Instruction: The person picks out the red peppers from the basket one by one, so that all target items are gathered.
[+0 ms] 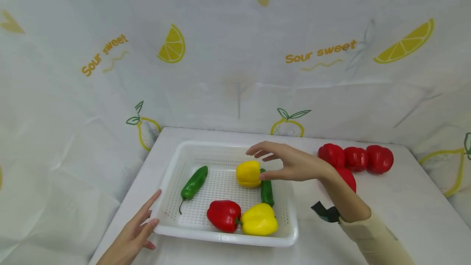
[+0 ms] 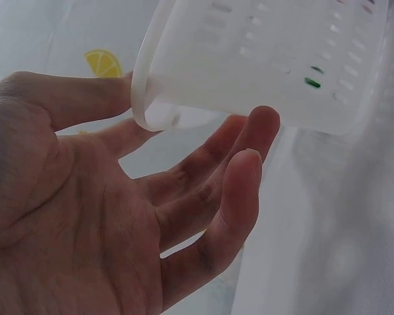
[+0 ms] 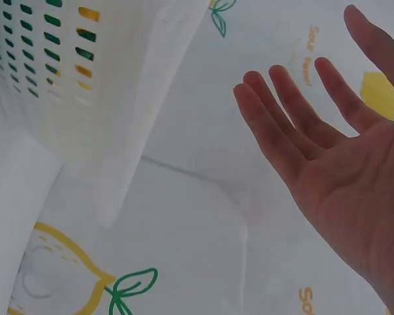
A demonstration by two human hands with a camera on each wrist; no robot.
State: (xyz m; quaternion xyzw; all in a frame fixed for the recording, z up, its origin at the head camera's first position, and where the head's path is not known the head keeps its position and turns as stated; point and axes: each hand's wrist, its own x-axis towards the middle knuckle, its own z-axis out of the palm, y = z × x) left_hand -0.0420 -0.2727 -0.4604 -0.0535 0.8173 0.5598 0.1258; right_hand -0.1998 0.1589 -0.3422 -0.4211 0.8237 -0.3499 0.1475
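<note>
A white perforated basket (image 1: 220, 237) holds several peppers. A red bell pepper (image 1: 223, 216) and a yellow bell pepper (image 1: 259, 220) lie along its front side. Toward the back right sits another yellow bell pepper (image 1: 246, 174), beside a green pepper (image 1: 267, 194). One long green pepper (image 1: 195, 183) with a curved stem lies at the left. My left hand (image 1: 128, 234) touches the basket's front left corner, thumb at the rim, fingers loosely extended. Over the back right of the basket hovers my right hand (image 1: 294, 163), fingers spread; its palm shows bare in the right wrist view.
Several red peppers (image 1: 380, 159) are clustered on the white table (image 1: 397, 203) at the back right, partly behind my right forearm. A dark green strip (image 1: 325, 212) lies near that forearm. A lemon-print cloth (image 1: 220, 72) hangs behind the table.
</note>
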